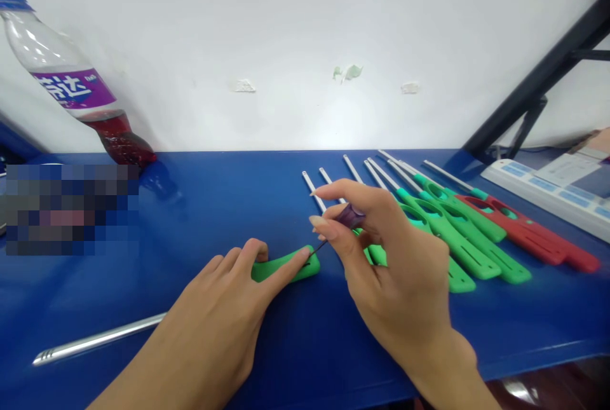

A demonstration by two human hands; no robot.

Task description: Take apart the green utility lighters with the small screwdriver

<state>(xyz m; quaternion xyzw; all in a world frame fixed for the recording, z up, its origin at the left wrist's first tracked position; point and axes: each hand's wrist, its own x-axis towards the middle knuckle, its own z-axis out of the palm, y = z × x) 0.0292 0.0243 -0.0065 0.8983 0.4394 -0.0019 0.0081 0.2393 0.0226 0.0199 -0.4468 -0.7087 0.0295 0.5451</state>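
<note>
A green lighter [312,265] with a long metal tube [102,337] lies on the blue table, its tube pointing left. My left hand [223,299] holds the lighter's handle down, index finger stretched along it. Between the thumb and fingers of my right hand [395,257] is a small screwdriver with a dark purple handle [351,214]. Its thin shaft reaches down to the handle's end, beside my left index fingertip. The middle of the lighter is hidden under my left hand.
Several green lighters [469,257] and red lighters [538,238] lie in a row at the right. Behind them are a white power strip [557,191] and a black metal frame [538,73]. A bottle of dark red drink [79,89] stands at the back left, near the white wall.
</note>
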